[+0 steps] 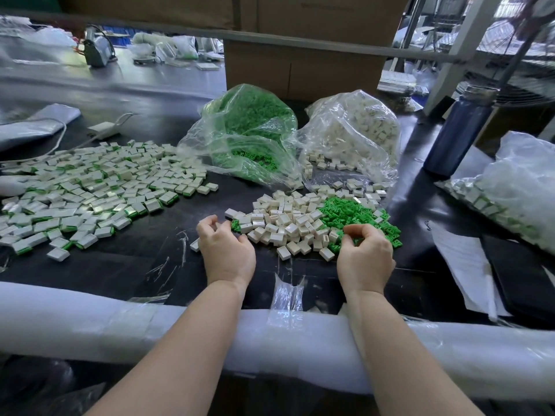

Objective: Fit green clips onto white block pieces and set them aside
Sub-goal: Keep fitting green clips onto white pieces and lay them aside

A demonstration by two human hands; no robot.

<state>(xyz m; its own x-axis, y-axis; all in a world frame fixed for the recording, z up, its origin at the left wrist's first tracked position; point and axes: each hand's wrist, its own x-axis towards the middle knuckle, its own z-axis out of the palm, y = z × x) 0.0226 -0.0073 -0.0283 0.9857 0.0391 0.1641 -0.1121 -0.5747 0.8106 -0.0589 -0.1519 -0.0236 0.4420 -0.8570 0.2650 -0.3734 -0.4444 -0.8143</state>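
Now, line by line:

Right hand (365, 256): at the near edge of the loose green clips (354, 216), palm down, fingers (350, 234) curled with thumb and forefinger drawn together over the clips (whether a clip is already pinched between them I cannot tell; the tips hide it).

Left hand (226, 250): at the left end of the loose white blocks (285, 223), fingers curled; a few green clips and a white block lie just beside its fingertips, and what it holds, if anything, is hidden.

Key relation: the clips lie straight ahead of and under the right fingers, the white blocks ahead and to the right of the left fingers, so each hand is the nearer one to its own part.

Block axis: the blocks lie every way in the heap, so no single long axis can be read.

Finished pieces (90, 193): spread over the tabletop (129, 265) far to the left, well apart from both hands (the left hand is the nearer for setting aside).

Supply: bag of clips (249, 127) and bag of blocks (354, 130) beyond the heaps.
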